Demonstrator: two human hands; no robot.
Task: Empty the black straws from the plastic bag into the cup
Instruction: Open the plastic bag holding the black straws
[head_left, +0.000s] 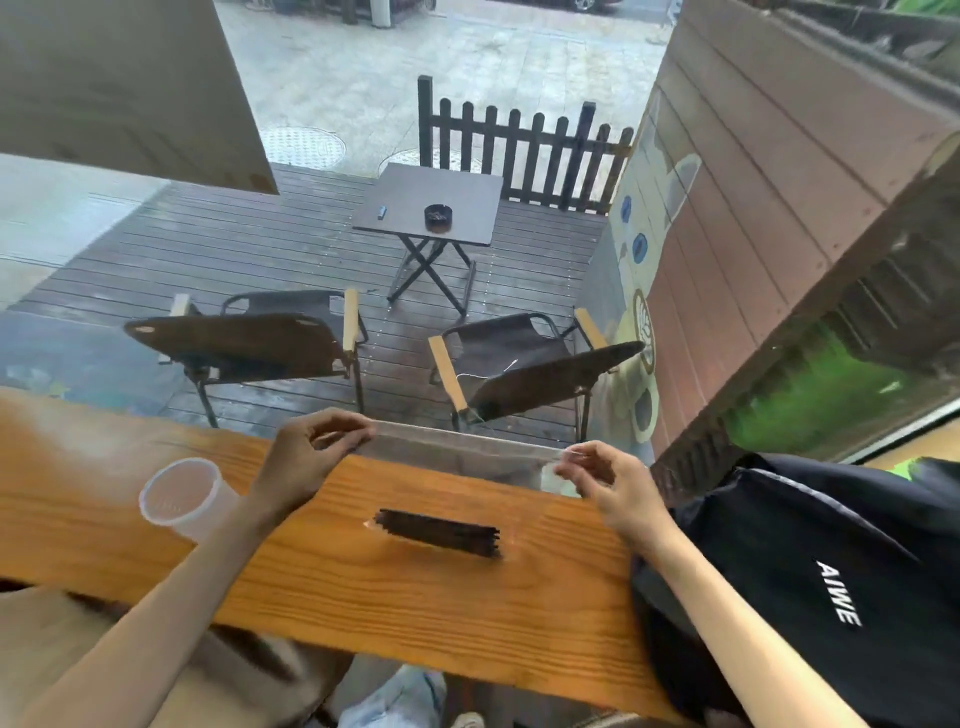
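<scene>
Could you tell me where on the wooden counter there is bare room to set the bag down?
Bare wood lies on the counter between the cup and the black straws, and along its near edge. The far right is crowded: the plastic bag, right hand and black backpack.

- Your left hand (317, 447) and right hand (605, 480) each pinch one top corner of a clear plastic bag (462, 452), stretched between them
- Black straws (439, 532) lie bundled on the wooden counter (363, 597)
- A translucent cup (179, 496) stands left of your left wrist
- A black backpack (831, 571) sits at your right
</scene>
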